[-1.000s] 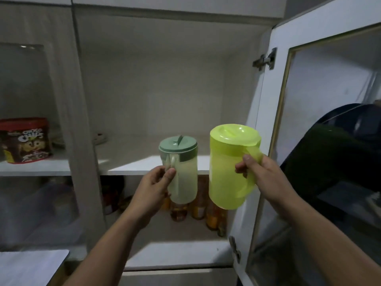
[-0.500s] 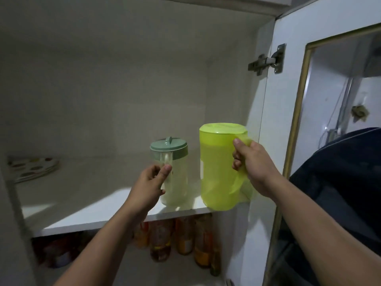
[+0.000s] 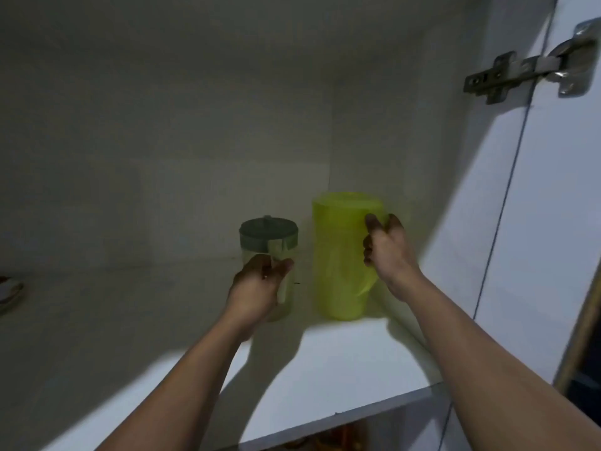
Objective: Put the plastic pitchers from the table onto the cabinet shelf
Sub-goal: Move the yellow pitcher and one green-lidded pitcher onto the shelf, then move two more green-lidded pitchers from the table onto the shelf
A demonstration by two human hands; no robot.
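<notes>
Both upright on the white cabinet shelf (image 3: 341, 369), near its right back corner. Left hand (image 3: 257, 288) wrapped round the small clear plastic pitcher with grey-green lid (image 3: 268, 237). Right hand (image 3: 387, 252) gripping the tall lime-green plastic pitcher (image 3: 338, 255) by its handle. No readable writing.

Two bare forearms, no sleeves in view, left hand (image 3: 257, 288), right hand (image 3: 388, 252), no rings or watch visible

The left hand (image 3: 257, 288) hides the small pitcher's (image 3: 270, 242) handle and lower body, a plate (image 3: 8, 292) is cut by the left edge, and bottles (image 3: 328, 439) below the shelf (image 3: 341, 369) are blurred.
</notes>
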